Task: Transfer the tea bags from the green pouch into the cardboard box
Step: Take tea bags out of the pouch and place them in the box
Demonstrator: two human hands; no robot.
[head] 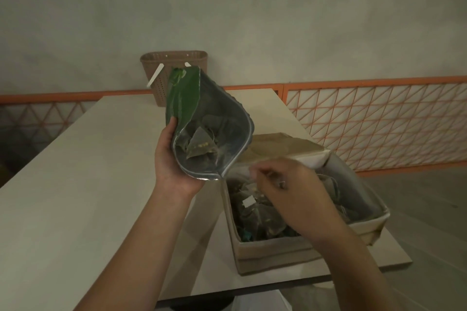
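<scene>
A pale table (75, 184) is seen bearing an open cardboard box (267, 252) near its right edge, with pyramid tea bags (257, 214) heaped inside. The green pouch (187, 98), silver-lined, is held above the table just left of the box, its long axis steeply tilted and its gaping mouth turned toward the camera; several bags are visible within. It is gripped from beneath by the left hand (174, 166). The right hand (295, 192) is held over the box, fingers pinched on a small white tag (252, 171).
</scene>
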